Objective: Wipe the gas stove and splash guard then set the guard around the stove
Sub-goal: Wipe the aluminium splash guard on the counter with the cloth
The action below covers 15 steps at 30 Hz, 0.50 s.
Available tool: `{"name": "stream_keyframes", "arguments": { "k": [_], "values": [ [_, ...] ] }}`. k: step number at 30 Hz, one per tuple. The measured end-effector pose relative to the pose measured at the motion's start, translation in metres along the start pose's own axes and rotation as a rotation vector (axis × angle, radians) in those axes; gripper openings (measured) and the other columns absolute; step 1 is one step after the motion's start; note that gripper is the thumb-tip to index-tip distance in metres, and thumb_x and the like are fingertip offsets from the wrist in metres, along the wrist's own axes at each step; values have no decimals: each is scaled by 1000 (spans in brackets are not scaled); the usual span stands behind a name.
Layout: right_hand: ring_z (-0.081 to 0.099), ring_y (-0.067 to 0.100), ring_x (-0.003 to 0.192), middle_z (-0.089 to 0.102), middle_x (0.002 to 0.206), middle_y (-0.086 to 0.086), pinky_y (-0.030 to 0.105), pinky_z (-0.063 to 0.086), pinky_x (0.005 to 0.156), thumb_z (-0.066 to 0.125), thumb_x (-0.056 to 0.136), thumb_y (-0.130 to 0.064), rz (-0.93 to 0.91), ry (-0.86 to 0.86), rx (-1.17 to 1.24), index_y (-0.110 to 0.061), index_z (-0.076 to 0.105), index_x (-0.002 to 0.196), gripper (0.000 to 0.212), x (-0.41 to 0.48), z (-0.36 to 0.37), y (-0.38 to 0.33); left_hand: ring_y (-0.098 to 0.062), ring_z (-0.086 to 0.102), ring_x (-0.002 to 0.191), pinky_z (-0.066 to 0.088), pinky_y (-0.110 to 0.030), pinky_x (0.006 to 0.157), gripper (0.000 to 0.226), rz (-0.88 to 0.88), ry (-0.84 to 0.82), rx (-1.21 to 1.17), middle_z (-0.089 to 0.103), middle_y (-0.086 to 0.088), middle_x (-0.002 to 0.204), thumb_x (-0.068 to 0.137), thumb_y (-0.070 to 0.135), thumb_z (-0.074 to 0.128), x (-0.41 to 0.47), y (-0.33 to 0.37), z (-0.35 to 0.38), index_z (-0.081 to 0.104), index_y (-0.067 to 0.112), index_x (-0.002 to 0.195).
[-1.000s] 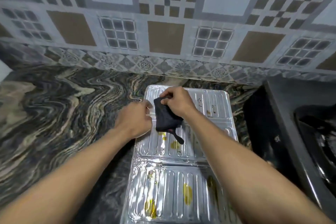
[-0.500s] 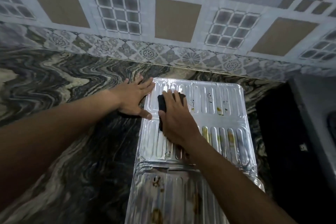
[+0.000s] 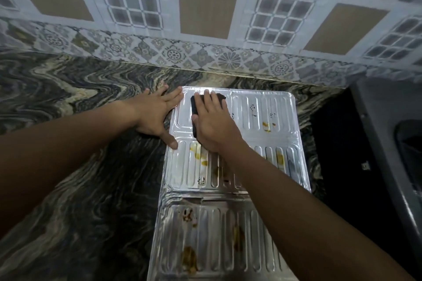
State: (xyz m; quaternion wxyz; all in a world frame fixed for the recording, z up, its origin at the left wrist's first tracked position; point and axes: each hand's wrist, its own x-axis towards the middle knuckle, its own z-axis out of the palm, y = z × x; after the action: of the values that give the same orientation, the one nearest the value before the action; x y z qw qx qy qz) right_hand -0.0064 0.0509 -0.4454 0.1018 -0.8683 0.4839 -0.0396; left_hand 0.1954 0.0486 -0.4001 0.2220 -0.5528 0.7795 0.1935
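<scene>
Pressing black cloth (image 3: pixel 196 109) onto stained splash guard (image 3: pixel 262 107) with flat right hand (image 3: pixel 214 128); left hand (image 3: pixel 153 114) splayed, thumb on guard edge.

The splash guard (image 3: pixel 262 107) lies flat on the worktop (image 3: pixel 80 166) before the wall (image 3: pixel 205 7); the cloth (image 3: pixel 196 105) rests on its far panel, the stove (image 3: pixel 376 121) to its right.

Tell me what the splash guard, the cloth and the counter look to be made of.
Splash guard: looks like thin sheet metal or foil, shiny, with pressed ribs, bright reflections and yellow-brown stains. Cloth: dark, matte, soft fabric, flattened under the right hand. Counter: polished stone, probably granite or marble, by its glossy swirling dark and cream veins.
</scene>
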Motion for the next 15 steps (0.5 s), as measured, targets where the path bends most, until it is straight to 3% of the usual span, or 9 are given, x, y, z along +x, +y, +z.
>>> {"name": "stream_keyframes", "arguments": {
  "k": [15],
  "values": [
    [-5, 32, 151, 0, 164, 19, 50, 1, 122, 23, 106, -36, 239, -16, 73, -8, 5, 156, 61, -17, -24, 64, -26, -20, 150, 4, -59, 118, 149, -12, -38, 14, -37, 14, 151, 41, 101, 49, -4, 5, -6, -28, 33, 149]
  ]
}}
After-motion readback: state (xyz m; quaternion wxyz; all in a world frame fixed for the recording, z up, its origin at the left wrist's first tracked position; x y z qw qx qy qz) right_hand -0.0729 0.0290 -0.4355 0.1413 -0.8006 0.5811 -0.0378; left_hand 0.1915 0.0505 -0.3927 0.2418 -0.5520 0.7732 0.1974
